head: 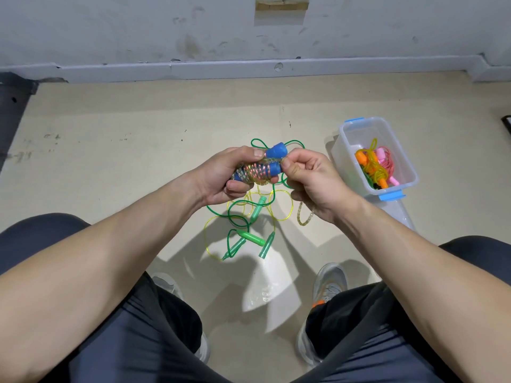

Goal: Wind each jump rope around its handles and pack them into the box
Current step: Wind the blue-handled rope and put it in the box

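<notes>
Blue at both handles, jump rope gripped mid-air in left hand, fingers curled round its glittery coils. Cord pinched beside the handle ends by right hand, thumb against forefinger, slack loop dangling below. Underneath, green-handled ropes tangled on floor. Off right, clear box with orange and pink ropes inside.

Floor: beige, scuffed with dark marks.
Wall: pale grey, smudged; rectangular hole at top.
Baseboard: grey, along the wall's foot.
Shoes: grey.
</notes>
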Action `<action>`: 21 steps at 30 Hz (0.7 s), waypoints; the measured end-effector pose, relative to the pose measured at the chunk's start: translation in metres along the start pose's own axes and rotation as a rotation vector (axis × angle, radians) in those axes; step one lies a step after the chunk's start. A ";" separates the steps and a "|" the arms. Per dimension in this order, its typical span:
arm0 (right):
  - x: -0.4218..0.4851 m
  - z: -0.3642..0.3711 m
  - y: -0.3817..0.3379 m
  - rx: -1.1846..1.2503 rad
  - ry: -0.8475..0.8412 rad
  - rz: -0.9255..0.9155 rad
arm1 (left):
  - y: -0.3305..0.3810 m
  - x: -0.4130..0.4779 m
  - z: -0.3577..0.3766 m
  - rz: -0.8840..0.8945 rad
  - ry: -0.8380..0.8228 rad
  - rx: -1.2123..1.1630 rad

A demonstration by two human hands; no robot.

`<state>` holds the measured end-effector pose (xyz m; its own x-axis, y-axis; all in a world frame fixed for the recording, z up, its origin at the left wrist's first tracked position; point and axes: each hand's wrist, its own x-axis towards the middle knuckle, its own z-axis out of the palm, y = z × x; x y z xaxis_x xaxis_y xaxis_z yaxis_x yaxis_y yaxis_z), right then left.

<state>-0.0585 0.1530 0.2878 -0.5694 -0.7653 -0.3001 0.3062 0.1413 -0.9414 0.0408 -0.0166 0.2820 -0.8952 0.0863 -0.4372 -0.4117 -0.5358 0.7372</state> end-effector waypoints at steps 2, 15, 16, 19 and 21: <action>0.000 0.000 0.000 0.009 -0.008 0.050 | 0.000 0.000 0.001 0.018 0.001 0.012; 0.001 -0.011 -0.008 -0.176 -0.125 0.285 | -0.002 -0.007 0.006 0.052 0.028 0.122; 0.000 -0.011 -0.008 -0.195 -0.121 0.295 | -0.004 -0.006 0.006 0.042 0.018 0.124; -0.001 -0.011 -0.005 -0.268 -0.114 0.312 | -0.009 -0.005 0.007 0.010 0.013 0.121; -0.002 -0.010 -0.003 -0.277 -0.113 0.313 | -0.010 -0.005 0.005 0.006 -0.006 0.132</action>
<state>-0.0665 0.1604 0.2897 -0.3901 -0.7206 -0.5732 0.2257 0.5287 -0.8183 0.0480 -0.0074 0.2797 -0.8987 0.0882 -0.4295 -0.4244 -0.4210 0.8016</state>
